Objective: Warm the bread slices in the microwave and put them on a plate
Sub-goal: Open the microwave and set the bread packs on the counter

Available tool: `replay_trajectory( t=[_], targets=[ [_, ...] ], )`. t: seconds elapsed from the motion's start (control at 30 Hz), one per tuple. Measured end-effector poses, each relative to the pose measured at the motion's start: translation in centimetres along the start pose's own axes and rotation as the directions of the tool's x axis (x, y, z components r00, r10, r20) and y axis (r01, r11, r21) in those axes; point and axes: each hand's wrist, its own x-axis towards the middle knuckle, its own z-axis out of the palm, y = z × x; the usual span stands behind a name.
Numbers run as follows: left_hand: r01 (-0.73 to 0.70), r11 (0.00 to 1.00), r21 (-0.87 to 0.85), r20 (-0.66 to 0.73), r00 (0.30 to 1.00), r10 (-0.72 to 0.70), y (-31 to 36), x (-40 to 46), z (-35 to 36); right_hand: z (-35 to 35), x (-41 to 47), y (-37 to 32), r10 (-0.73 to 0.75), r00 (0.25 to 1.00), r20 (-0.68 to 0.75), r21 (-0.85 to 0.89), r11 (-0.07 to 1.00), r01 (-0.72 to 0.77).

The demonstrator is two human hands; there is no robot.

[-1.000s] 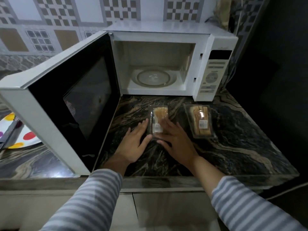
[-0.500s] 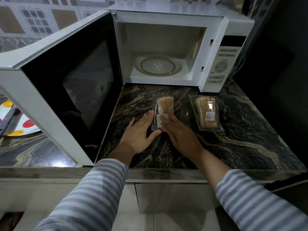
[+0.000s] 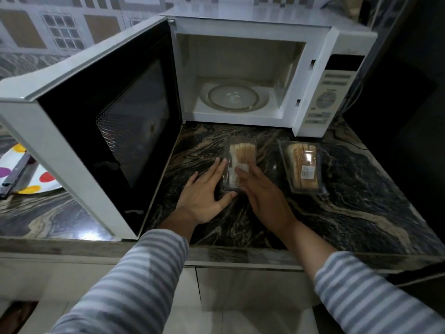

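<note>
While the microwave (image 3: 240,75) stood open, both hands, left hand (image 3: 204,191) and right hand (image 3: 262,194), lay with fingers spread against a sealed bread pack (image 3: 237,162) on the tabletop (image 3: 349,208), not gripping. Opening it likely came next.

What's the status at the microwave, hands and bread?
Left hand and right hand flank clear plastic bread pack on counter, touching, not lifted. White microwave open, empty. Nothing blocking.

— What is seen of the counter (image 3: 337,213)?
— Polished, veined dark stone. The bread packs (image 3: 239,162) (image 3: 304,168) are cased in clear glossy plastic.
— And the microwave (image 3: 313,75)?
— Smooth white casing; a glass turntable (image 3: 233,97).
</note>
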Motion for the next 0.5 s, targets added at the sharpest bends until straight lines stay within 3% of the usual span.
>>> replay_trajectory(
  t=[0.07,0.13,0.23,0.33,0.5],
  targets=[
    [0.022,0.996,-0.089,-0.015,1.0,-0.024,0.4,-0.1,-0.3,-0.5,0.1,-0.4,-0.065,0.998,-0.016,-0.031,0.997,0.064],
    [0.052,0.978,-0.203,-0.034,0.998,-0.06,1.0,0.3,-0.8,-0.9,-0.1,-0.6,-0.021,0.996,-0.091,-0.013,1.0,0.02],
    [0.057,0.953,-0.298,-0.081,0.993,-0.084,2.4,2.0,-2.1,-1.2,-0.7,-0.8,0.335,0.91,-0.244,0.167,0.939,-0.3],
    [0.045,0.93,-0.365,-0.121,0.988,-0.096,3.9,4.1,-4.2,-1.2,-0.3,-0.5,0.506,0.841,-0.192,0.204,0.859,-0.47],
    [0.105,0.861,-0.498,-0.06,0.986,-0.155,5.5,7.5,-7.8,-0.8,4.6,-2.0,0.411,0.898,-0.159,0.015,0.91,-0.414]
  ],
)
